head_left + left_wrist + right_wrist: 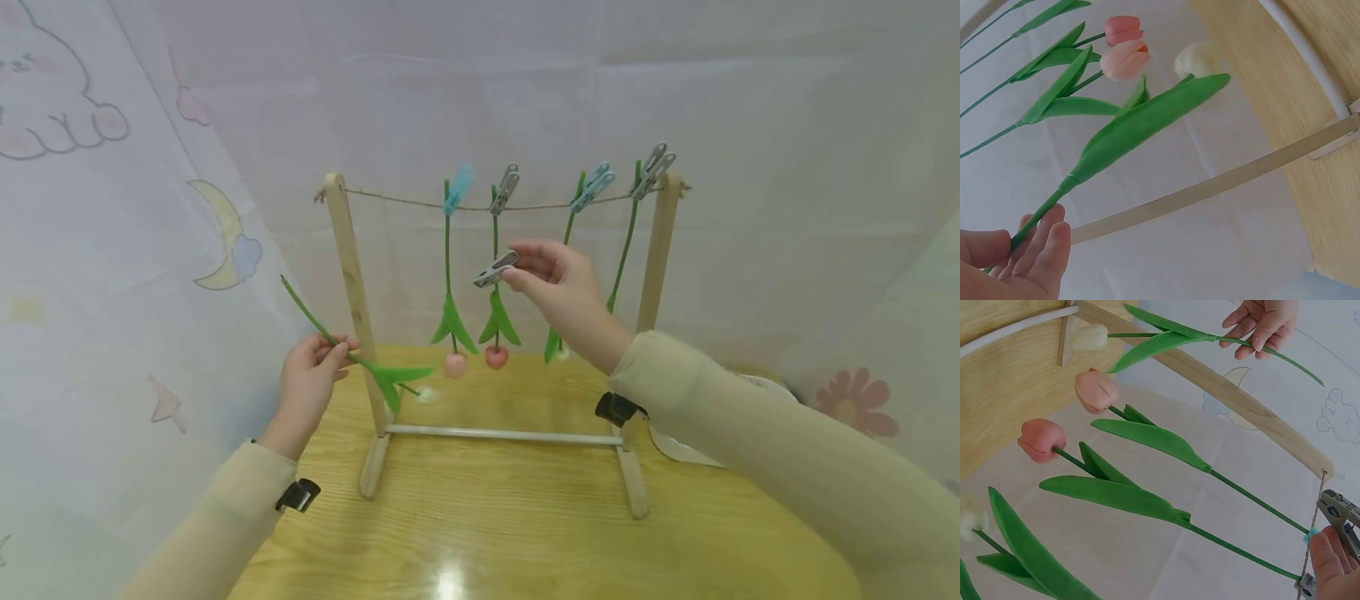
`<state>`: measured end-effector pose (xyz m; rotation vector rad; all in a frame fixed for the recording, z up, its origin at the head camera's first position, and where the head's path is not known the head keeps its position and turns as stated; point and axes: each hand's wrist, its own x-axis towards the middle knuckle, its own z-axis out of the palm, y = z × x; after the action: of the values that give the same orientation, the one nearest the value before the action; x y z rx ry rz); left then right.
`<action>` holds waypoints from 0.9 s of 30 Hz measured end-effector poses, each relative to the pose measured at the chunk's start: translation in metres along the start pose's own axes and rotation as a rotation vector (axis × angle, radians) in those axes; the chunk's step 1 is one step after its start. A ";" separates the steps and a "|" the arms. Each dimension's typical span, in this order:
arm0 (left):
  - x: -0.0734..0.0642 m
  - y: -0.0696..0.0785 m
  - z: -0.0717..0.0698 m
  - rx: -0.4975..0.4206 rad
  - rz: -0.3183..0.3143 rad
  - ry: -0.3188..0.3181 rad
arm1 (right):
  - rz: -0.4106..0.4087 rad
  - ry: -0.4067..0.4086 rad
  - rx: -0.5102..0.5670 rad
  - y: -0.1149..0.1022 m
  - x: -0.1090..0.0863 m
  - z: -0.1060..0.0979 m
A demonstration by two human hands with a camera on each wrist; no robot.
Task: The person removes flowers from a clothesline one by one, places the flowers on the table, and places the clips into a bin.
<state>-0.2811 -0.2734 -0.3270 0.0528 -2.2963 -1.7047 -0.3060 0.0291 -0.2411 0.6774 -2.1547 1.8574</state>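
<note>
Left hand [311, 377] pinches a tulip [388, 383], right hand [567, 287] a peg [493, 271]; its stem [303, 307] should cross the string [390, 197] above both before clipping.

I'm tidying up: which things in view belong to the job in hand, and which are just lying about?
Job in hand:
white tulip in the left hand
grey clothespin in the right hand
twine with four clipped tulips
wooden frame

Apparently just about:
partly hidden white dish or tray
printed backdrop
</note>
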 end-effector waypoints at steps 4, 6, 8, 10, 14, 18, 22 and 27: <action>-0.003 -0.003 0.000 -0.036 -0.003 0.014 | -0.001 0.002 -0.001 0.004 -0.004 -0.004; -0.005 -0.005 0.000 -0.053 -0.007 0.020 | 0.001 0.006 0.000 0.006 -0.007 -0.006; -0.007 -0.006 0.000 -0.063 -0.012 0.017 | 0.003 0.016 0.002 0.008 -0.010 -0.008; -0.008 -0.007 0.000 -0.066 -0.017 0.011 | 0.007 0.028 0.006 0.010 -0.013 -0.010; -0.011 -0.010 0.000 -0.074 -0.032 -0.004 | -0.001 0.044 0.000 0.013 -0.019 -0.014; -0.014 -0.015 0.002 -0.096 -0.062 -0.013 | -0.003 0.047 0.002 0.015 -0.025 -0.018; -0.018 -0.020 0.006 -0.135 -0.106 -0.004 | 0.020 0.045 -0.011 0.017 -0.030 -0.022; -0.023 -0.027 0.011 -0.189 -0.148 -0.006 | 0.036 0.054 -0.026 0.020 -0.036 -0.026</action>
<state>-0.2653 -0.2670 -0.3595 0.1840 -2.1723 -1.9897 -0.2873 0.0638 -0.2706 0.5802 -2.1674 1.8405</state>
